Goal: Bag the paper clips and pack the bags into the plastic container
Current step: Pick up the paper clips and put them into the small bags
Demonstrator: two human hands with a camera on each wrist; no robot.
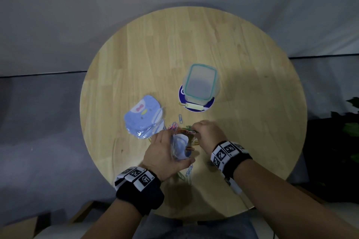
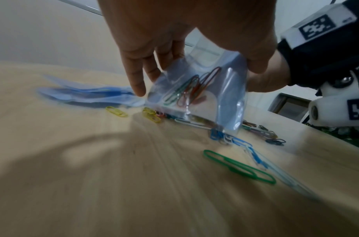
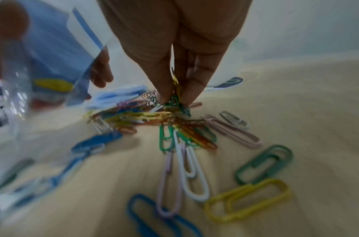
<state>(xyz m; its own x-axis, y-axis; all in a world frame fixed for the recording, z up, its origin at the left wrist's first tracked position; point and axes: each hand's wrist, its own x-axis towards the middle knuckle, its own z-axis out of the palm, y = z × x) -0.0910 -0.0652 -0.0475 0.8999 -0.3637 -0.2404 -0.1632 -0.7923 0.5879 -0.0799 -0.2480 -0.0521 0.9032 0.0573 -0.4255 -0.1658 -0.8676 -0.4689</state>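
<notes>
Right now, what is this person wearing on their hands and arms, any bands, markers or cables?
Both forearms are bare, no sleeves or gloves. The left wrist carries a wide black strap topped with white blocks printed with black square coded markers. The right wrist has a matching black strap with the same markers, and a thin white cable hangs from it. The left wrist view shows a white camera housing on the right strap.

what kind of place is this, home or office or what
Hard to say; probably a small indoor work or recording corner. A round light wooden table stands before a plain grey backdrop, a dark green leafy plant sits at the right edge, and both wrists wear black marker-tagged bands.
</notes>
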